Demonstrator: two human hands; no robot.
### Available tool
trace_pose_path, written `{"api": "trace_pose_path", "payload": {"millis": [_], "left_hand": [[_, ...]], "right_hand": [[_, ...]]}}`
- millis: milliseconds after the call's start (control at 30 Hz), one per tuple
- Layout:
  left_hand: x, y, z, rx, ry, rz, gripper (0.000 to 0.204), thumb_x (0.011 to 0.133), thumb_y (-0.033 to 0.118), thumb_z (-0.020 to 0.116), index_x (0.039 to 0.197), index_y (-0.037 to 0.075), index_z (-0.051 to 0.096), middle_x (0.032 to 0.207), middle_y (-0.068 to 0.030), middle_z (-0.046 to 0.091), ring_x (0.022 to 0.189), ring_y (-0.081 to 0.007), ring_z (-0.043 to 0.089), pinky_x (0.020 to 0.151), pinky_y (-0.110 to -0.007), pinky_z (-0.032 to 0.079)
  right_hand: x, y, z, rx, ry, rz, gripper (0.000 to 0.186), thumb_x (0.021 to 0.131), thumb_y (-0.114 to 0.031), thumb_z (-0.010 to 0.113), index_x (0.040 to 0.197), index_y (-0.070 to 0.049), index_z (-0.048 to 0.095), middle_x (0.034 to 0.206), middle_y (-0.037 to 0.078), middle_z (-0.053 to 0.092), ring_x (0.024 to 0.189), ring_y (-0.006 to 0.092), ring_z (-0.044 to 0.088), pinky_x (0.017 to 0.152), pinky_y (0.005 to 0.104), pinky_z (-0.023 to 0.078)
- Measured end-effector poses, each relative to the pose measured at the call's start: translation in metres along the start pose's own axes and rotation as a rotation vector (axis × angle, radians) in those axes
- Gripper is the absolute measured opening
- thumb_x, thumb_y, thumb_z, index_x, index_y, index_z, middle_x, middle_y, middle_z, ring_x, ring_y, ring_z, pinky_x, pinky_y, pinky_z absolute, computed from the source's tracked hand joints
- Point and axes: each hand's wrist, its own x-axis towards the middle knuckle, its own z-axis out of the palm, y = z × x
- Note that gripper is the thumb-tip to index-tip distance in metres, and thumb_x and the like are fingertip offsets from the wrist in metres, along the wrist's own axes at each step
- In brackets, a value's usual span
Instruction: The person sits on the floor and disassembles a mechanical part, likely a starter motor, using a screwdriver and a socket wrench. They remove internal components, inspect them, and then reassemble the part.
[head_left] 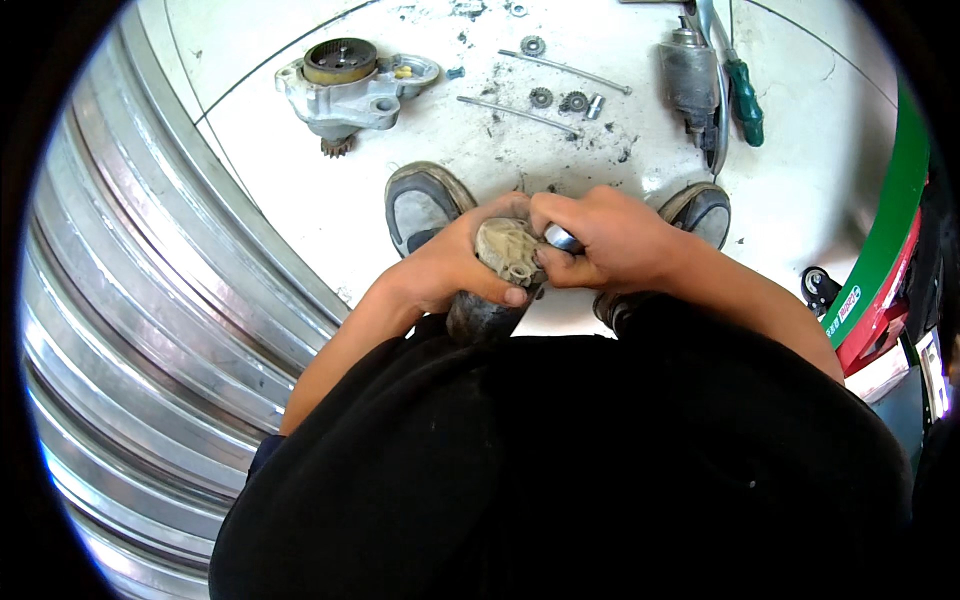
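My left hand (445, 262) is wrapped round a grimy motor part, with its thumb across the near side. The part has a pale, dirty end cap (508, 248) facing up and a dark cylindrical body (482, 318) below. Close beside it, my right hand (612, 238) is closed, its fingers against the end cap's right edge. A shiny round metal tool end (562, 238) pokes out of that fist; the rest of the tool is hidden, so its kind does not show.
On the white floor lie a starter motor housing (365, 95) with a pinion, two long bolts (565, 72), small gears (541, 97), a dirty solenoid (690, 78) and a green-handled screwdriver (745, 100). A ribbed metal shutter (150, 300) curves along the left; a green-edged red stand (885, 210) is at right.
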Motion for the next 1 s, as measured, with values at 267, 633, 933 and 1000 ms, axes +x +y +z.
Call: {"api": "trace_pose_path", "payload": {"millis": [267, 633, 933, 1000], "left_hand": [[0.016, -0.008, -0.004, 0.146, -0.324, 0.152, 0.094, 0.048, 0.015, 0.093, 0.127, 0.004, 0.044, 0.11, -0.0031, 0.054, 0.103, -0.0141, 0.054, 0.089, -0.028, 0.045], [-0.015, 0.043, 0.042, 0.96, 0.314, 0.336, 0.071, 0.056, 0.014, 0.086, 0.117, 0.005, 0.05, 0.1, -0.0089, 0.059, 0.096, -0.0211, 0.058, 0.085, -0.034, 0.047], [-0.012, 0.025, 0.038, 0.302, 0.044, 0.099, 0.081, 0.052, 0.009, 0.089, 0.122, 0.005, 0.05, 0.11, -0.0039, 0.054, 0.106, -0.0158, 0.052, 0.092, -0.03, 0.043], [-0.008, 0.016, 0.022, 0.319, -0.092, 0.15, 0.098, 0.049, 0.01, 0.09, 0.134, 0.005, 0.041, 0.117, -0.0044, 0.052, 0.11, -0.016, 0.05, 0.095, -0.03, 0.043]], "right_hand": [[-0.008, -0.011, -0.007, -0.144, -0.023, -0.379, 0.028, 0.076, -0.024, 0.072, 0.09, -0.011, 0.053, 0.065, 0.013, 0.058, 0.059, 0.0377, 0.059, 0.052, 0.0447, 0.046], [-0.018, -0.021, -0.01, 0.056, 0.121, 0.11, 0.024, 0.088, -0.022, 0.063, 0.1, -0.007, 0.049, 0.057, 0.017, 0.056, 0.054, 0.0359, 0.057, 0.051, 0.0426, 0.042], [-0.026, -0.018, -0.009, 0.082, -0.017, 0.013, 0.03, 0.087, -0.028, 0.063, 0.104, -0.008, 0.049, 0.06, 0.018, 0.058, 0.059, 0.0374, 0.061, 0.053, 0.0431, 0.046], [-0.022, -0.02, -0.011, 0.037, -0.003, -0.136, 0.027, 0.082, -0.022, 0.066, 0.098, -0.009, 0.049, 0.061, 0.014, 0.057, 0.055, 0.0364, 0.059, 0.051, 0.0424, 0.046]]}}
